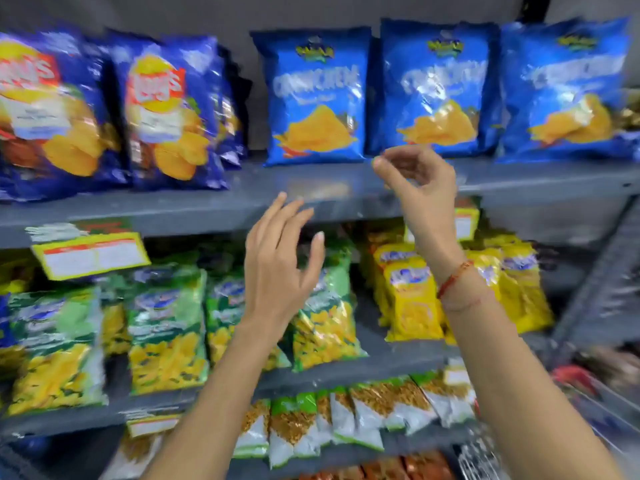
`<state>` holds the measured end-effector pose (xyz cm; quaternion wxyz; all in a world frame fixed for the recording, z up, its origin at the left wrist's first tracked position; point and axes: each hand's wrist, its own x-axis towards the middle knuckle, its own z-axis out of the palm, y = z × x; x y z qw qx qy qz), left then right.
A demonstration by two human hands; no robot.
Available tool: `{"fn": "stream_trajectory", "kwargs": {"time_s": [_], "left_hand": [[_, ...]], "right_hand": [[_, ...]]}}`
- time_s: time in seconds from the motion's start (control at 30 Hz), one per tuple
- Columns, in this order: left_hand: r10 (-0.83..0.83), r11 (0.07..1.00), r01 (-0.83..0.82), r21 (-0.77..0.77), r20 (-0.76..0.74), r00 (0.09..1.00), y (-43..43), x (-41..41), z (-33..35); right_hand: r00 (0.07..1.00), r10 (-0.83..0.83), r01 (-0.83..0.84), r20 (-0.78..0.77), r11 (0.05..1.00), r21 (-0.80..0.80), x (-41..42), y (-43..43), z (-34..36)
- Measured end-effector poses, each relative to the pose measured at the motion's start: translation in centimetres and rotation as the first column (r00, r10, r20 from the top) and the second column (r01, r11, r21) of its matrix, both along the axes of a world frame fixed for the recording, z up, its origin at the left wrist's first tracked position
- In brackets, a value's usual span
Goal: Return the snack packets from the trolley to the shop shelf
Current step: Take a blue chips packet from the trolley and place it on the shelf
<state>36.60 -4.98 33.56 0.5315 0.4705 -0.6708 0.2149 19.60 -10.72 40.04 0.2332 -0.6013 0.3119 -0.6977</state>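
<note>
Three blue chip packets stand upright on the grey top shelf (207,206): one in the middle (313,95), one to its right (436,88), one at far right (568,88). My right hand (415,178) hovers just below the second packet, in front of the shelf edge, fingers curled loosely with nothing in them. My left hand (280,265) is raised lower, in front of the shelf lip, palm forward, fingers spread and empty. The frame is blurred by motion.
Dark blue crisp bags (166,112) fill the shelf's left. Green packets (162,330) and yellow packets (412,296) stand on the shelf below, small white-and-green packets (346,420) lower still. A yellow price tag (90,256) hangs from the shelf edge. A trolley's wire edge (602,403) shows at lower right.
</note>
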Motion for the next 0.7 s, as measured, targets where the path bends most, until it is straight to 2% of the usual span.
{"fn": "stream_trajectory", "kwargs": {"time_s": [0.13, 0.3, 0.43, 0.5, 0.6, 0.7], "left_hand": [[-0.27, 0.957, 0.267, 0.11, 0.014, 0.963, -0.9, -8.6, -4.3], [-0.512, 0.789, 0.455, 0.414, 0.031, 0.859, -2.0, -19.0, -11.3], [-0.641, 0.58, 0.501, 0.643, -0.02, 0.767, -2.2, -26.5, -17.4], [-0.684, 0.484, 0.485, 0.728, -0.031, 0.728, -2.2, -29.7, -20.5], [-0.718, 0.339, 0.432, 0.836, -0.067, 0.693, -2.1, -34.3, -25.1], [-0.71, 0.161, 0.325, 0.932, -0.119, 0.694, -2.2, -38.4, -29.4]], "right_hand": [[0.97, -0.242, 0.243, -0.025, 0.963, 0.117, -9.9, 2.6, -5.6], [0.884, -0.456, 0.458, -0.099, 0.804, 0.381, -21.6, 6.5, -15.4], [0.811, -0.562, 0.536, -0.162, 0.604, 0.589, -28.9, 10.2, -24.2], [0.773, -0.591, 0.561, -0.23, 0.468, 0.683, -32.1, 11.9, -28.9], [0.756, -0.582, 0.523, -0.299, 0.264, 0.811, -35.8, 14.4, -35.7], [0.759, -0.563, 0.433, -0.327, 0.062, 0.899, -37.8, 16.6, -42.0]]}}
